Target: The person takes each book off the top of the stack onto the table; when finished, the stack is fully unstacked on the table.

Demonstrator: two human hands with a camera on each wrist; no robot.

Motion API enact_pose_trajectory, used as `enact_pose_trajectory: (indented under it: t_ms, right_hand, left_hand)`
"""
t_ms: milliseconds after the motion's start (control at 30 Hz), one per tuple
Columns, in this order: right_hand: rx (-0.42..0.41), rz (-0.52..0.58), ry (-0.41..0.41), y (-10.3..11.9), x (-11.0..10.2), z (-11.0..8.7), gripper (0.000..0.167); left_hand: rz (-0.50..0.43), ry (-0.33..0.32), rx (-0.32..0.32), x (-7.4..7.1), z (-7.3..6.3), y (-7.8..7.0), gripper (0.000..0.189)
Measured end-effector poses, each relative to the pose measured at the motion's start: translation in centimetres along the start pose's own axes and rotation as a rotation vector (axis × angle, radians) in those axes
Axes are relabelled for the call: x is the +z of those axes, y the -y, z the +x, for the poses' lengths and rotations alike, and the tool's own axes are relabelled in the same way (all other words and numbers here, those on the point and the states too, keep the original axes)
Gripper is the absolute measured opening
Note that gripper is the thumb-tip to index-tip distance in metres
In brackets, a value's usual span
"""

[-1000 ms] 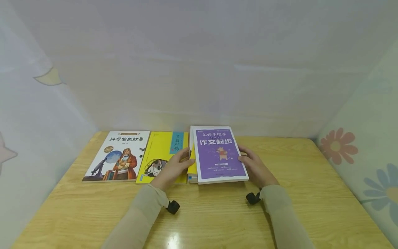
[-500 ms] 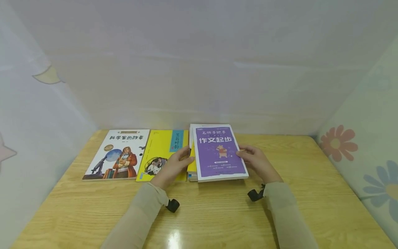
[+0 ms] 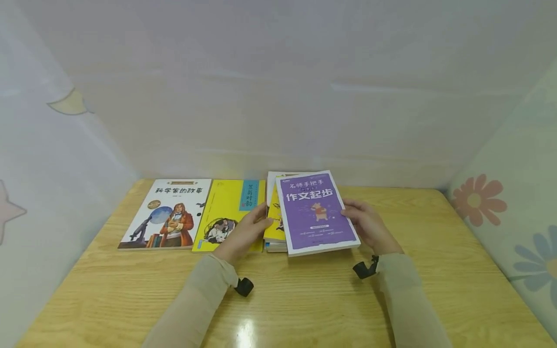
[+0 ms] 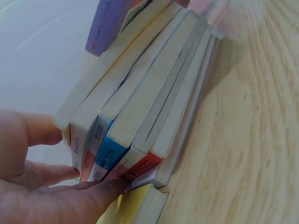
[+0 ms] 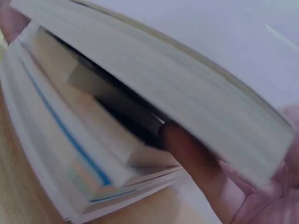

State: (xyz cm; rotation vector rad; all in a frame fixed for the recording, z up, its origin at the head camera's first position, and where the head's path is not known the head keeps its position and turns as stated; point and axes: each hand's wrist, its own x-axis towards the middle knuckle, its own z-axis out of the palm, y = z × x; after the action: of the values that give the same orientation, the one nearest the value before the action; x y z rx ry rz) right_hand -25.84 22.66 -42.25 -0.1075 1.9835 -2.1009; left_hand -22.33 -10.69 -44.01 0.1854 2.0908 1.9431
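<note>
My right hand [image 3: 370, 224] grips a purple book [image 3: 319, 212] by its right edge, thumb on the cover and a finger [image 5: 194, 163] underneath. The book is tilted, its right side lifted off a stack of books [image 4: 140, 107]. My left hand [image 3: 245, 232] rests against the stack's left side. In the left wrist view its fingertips [image 4: 110, 186] touch the spines, with the thumb at the corner of the top book. A yellow book [image 3: 274, 232] shows on top of the stack, partly covered by the purple one.
Left of the stack, another yellow book [image 3: 230, 217] with a blue label lies flat. Beside it is a white book [image 3: 167, 212] picturing a figure in a red coat. The wooden table [image 3: 304, 299] meets cloth-like walls at the back and sides.
The purple book has shifted right and turned slightly with the right hand, uncovering more of the yellow book below. My left hand has stayed at the stack's left side.
</note>
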Motion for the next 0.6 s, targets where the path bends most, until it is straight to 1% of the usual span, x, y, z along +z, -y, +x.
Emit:
enact_pose_trajectory:
  t_ms: [100,167,333,400,467,600]
  right_hand:
    - [-0.051,0.022,0.005,0.5,-0.7,-0.2,0.053]
    - [-0.069,0.049,-0.009,0.9,-1.2,-0.4,0.05]
    - [-0.079,0.124,-0.07,1.8,-2.9,-1.2,0.034]
    - [-0.089,0.139,-0.096,2.0,-3.6,-1.5,0.031]
    - [-0.101,0.154,-0.126,2.2,-4.4,-1.8,0.033]
    - [-0.12,0.172,-0.17,2.4,-6.1,-2.4,0.046]
  left_hand:
    - [-0.011,-0.003,-0.009,0.0,-0.1,-0.1,0.066]
    - [-0.029,-0.009,-0.019,0.1,-0.1,-0.2,0.066]
    - [-0.07,-0.033,-0.028,-0.1,-0.1,0.0,0.066]
    - [-0.092,-0.039,-0.029,-0.2,0.0,0.1,0.067]
    - [-0.119,-0.045,-0.032,-0.2,0.1,0.3,0.068]
    - [-0.163,-0.051,-0.043,-0.2,0.0,0.5,0.068]
